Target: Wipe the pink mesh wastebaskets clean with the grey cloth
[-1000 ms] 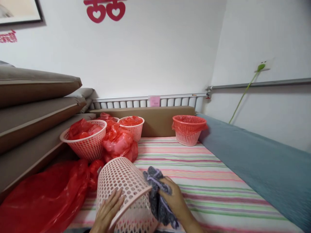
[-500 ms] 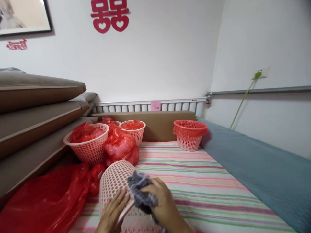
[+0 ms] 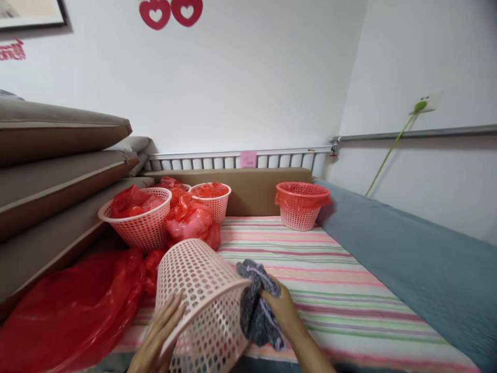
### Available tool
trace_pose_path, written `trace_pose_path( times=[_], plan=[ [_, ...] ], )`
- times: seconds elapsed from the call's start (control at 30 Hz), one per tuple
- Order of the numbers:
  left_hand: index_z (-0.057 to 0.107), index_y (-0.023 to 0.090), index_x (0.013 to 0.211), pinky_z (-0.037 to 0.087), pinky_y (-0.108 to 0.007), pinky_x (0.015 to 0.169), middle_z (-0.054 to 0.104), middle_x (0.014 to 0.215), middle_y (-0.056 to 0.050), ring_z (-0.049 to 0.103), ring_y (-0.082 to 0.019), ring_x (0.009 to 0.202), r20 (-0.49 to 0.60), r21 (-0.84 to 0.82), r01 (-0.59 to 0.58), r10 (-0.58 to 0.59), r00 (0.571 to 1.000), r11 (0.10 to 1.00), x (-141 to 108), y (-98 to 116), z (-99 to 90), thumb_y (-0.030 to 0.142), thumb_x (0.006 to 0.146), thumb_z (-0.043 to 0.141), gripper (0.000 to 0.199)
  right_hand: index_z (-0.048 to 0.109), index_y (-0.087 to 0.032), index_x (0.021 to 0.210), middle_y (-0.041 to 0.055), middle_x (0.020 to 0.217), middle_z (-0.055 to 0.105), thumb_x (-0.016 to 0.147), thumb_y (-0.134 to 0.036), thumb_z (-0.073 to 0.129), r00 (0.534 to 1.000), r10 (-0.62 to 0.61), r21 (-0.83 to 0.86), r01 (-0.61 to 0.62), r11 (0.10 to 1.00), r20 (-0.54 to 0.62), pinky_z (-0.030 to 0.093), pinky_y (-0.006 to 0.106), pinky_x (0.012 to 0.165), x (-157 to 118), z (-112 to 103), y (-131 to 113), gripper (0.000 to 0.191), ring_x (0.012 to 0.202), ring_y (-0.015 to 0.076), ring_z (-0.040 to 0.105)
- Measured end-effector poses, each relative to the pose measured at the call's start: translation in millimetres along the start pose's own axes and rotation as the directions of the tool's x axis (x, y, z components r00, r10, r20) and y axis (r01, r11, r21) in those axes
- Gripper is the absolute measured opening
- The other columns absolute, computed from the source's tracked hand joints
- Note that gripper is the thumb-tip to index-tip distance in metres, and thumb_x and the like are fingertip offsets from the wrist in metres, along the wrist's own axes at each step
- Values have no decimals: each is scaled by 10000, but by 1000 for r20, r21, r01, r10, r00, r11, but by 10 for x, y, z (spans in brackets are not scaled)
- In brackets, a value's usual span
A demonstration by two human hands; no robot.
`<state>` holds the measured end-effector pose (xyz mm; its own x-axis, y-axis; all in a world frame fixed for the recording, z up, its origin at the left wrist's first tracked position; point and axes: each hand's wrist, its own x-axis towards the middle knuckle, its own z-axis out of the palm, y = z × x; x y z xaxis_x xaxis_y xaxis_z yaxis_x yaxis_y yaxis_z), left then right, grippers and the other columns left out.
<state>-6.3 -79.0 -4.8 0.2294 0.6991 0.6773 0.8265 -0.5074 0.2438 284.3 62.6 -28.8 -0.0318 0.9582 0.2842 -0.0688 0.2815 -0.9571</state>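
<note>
A pale pink perforated plastic basket (image 3: 194,274) lies tilted on its side, its open mouth facing me. My left hand (image 3: 161,331) grips its wall near the rim at the left, fingers along the outside and thumb hidden. At the rim's right side, my right hand (image 3: 281,305) is closed on a fuzzy grey cloth (image 3: 258,305) with light purple edging. The cloth touches the rim and hangs down beside it.
On the striped sheet (image 3: 349,290) stand a basket lined with red plastic (image 3: 301,220) at the right and several bag-filled baskets (image 3: 143,228) at the left. A red plastic bag (image 3: 77,311) lies near left. Stacked cushions (image 3: 58,181) border the left, a blue-grey panel (image 3: 407,259) the right.
The basket's mouth has turned more toward me. My right hand has moved the cloth from the basket's outer wall to the right side of its rim. The view has tilted down slightly.
</note>
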Motion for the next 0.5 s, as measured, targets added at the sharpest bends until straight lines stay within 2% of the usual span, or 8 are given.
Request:
trace_pose_path(
  times=[0.13,0.23,0.3,0.37,0.43,0.5],
  plan=[
    [336,325,1407,300,-405,1121,305,1514,-8,294,-216,1382,-35,6,39,-38,999,999,-48,-146,204,146,892,410,551,680,-167,892,65,866,680,665,-378,695,985,-172,-81,173,982,26,471,336,809,170,-60,-276,311,846,228,615],
    [295,311,1422,376,-451,1070,343,1495,-49,336,-230,1363,-16,3,138,-138,990,990,-12,-211,337,183,902,420,550,673,-162,881,69,873,668,684,-369,673,976,-217,-181,214,960,0,460,335,823,184,-117,-261,285,857,220,605],
    [325,302,1407,397,-497,1045,417,1451,-71,387,-246,1335,2,29,162,-162,987,986,133,-209,331,222,894,458,536,673,-165,878,60,848,662,693,-363,661,974,-227,-232,218,948,-12,462,329,814,147,-120,-221,271,839,212,603],
    [416,305,1354,350,-549,1063,485,1401,-63,410,-259,1320,32,65,105,-107,994,992,374,-176,277,232,878,490,487,673,-172,887,53,852,658,703,-353,653,971,-237,-259,234,937,20,464,321,803,115,-92,-205,259,833,204,600],
    [475,268,1317,335,-527,1085,508,1382,-66,404,-250,1324,110,48,31,-36,993,998,648,-134,236,216,860,506,461,672,-180,902,47,877,652,722,-339,644,966,-248,-276,258,926,73,459,315,804,113,-44,-222,241,844,198,597],
    [521,219,1280,381,-466,1075,538,1353,-79,447,-217,1294,181,-2,-1,1,983,1000,869,-108,244,124,852,440,446,668,-187,924,43,892,642,740,-313,633,959,-265,-299,283,911,102,450,311,805,133,15,-270,225,854,194,593]
  ],
)
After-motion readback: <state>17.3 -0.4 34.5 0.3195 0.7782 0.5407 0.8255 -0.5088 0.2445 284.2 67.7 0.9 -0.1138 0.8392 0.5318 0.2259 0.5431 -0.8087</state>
